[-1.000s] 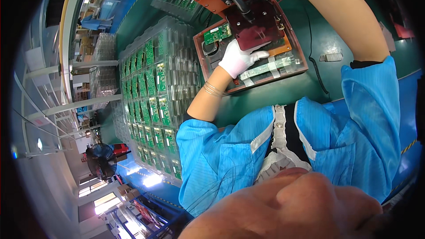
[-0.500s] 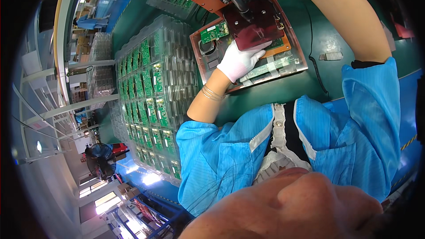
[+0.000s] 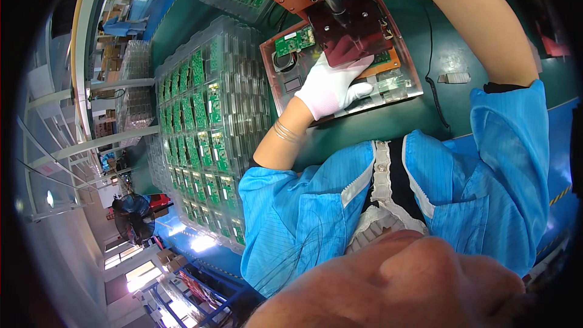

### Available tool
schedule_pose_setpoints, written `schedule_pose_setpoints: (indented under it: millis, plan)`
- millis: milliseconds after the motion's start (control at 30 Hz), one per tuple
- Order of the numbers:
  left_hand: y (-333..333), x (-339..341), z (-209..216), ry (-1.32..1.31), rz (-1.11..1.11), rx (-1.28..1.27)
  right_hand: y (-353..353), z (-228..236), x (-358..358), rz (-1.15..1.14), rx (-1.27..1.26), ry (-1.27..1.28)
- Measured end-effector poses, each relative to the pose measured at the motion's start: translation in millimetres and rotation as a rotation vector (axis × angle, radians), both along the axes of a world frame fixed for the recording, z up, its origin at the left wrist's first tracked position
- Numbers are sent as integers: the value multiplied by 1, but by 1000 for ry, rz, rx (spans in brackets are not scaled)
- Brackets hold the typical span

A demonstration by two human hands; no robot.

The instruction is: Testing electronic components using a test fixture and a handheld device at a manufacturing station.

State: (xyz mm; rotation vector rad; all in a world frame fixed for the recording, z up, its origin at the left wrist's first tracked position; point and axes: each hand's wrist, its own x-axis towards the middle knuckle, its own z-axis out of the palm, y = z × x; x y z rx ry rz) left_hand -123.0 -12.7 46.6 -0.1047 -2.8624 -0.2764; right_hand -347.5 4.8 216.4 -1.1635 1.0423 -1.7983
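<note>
Left hand drawn back a little, thumb now spread

Nearest, the person's blue jacket [image 3: 297, 225] fills the lower part of the view, much as half a second ago. The right forearm [image 3: 483, 21] reaches up to the top edge as before; its hand is out of sight, so how far it is open and what it holds cannot be told.

The white-gloved left hand [image 3: 331, 88] has slid slightly toward the person. Its thumb, close to the fingers and the orange holder [image 3: 384, 68] earlier, now stands clear of them over the clear packet [image 3: 393, 82], hiding more of it. The hand is partly open; its fingers reach beneath the dark red plate [image 3: 351, 45], which veils them, so whether they have hold of anything cannot be told.

The green board [image 3: 381, 58] lies in the orange holder, just beside the plate's lower right edge, inside the shallow reddish box [image 3: 269, 65]. A second, smaller board [image 3: 295, 42] sits in the box's upper left, where it was.

Left of the box, the stack of clear trays [image 3: 243, 94] is unchanged. Farther off stand a black fan [image 3: 132, 218] and a blue rack [image 3: 234, 299].
</note>
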Motion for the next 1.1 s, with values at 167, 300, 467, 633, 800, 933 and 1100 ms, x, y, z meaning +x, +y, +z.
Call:
schedule_pose_setpoints:
  millis: [167,300,467,633,800,933,1100]
  plan:
    - [4,10,0,-48,21,91,-4,-3,-6,-2,-30,21]
    - [5,18,-4,-28,129,58,-12,6,-1,27,-52,38]
    - [11,24,-8,33,153,103,0,4,1,-7,57,36]
    - [14,41,-6,35,119,32,2,9,10,-87,91,-7]
    - [3,88,-4,17,290,166,50,33,46,-250,-460,416]
    - [-3,126,-13,131,508,425,103,-26,25,-486,-428,1128]
    - [-4,125,-28,298,750,443,113,-66,48,-234,-491,1084]
